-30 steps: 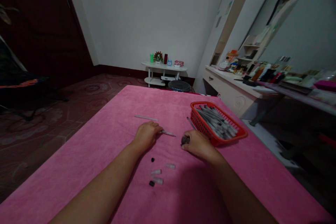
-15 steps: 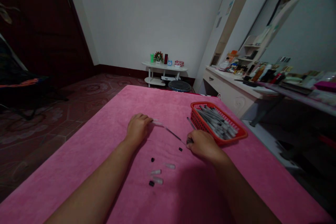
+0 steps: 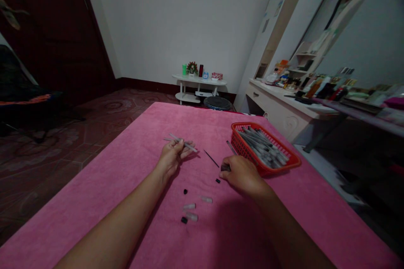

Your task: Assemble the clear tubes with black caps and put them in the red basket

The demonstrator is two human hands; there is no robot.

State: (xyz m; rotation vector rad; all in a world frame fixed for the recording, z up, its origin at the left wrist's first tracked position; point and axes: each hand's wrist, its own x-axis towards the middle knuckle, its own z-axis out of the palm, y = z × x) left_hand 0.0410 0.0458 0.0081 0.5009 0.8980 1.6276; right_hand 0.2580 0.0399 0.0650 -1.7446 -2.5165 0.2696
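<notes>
In my left hand (image 3: 172,155) are several clear pen barrels (image 3: 189,147), pinched by the thumb with some fingers stretched out beyond them. A thin dark pen refill (image 3: 211,158) slants between my hands, its lower end at the fingertips of my closed right hand (image 3: 240,172). Something dark shows inside the curl of the right fingers; I cannot make it out. A slim grey stick (image 3: 231,148) pokes up behind that hand, beside the basket. Below lie clear pen caps (image 3: 206,199) and small black plugs (image 3: 184,220), with another black plug (image 3: 217,181) near my right fingertips.
A red plastic basket (image 3: 235,139) full of grey-white pens stands right of my right hand. Pink cloth (image 3: 132,201) covers the table. Farther off are a white side table (image 3: 189,78), a dressing table (image 3: 280,105) with bottles, and a dark chair (image 3: 22,80).
The refill has come apart from the barrel in my left hand. My left hand has turned, now showing several barrels across its fingers. The right hand has barely moved.
</notes>
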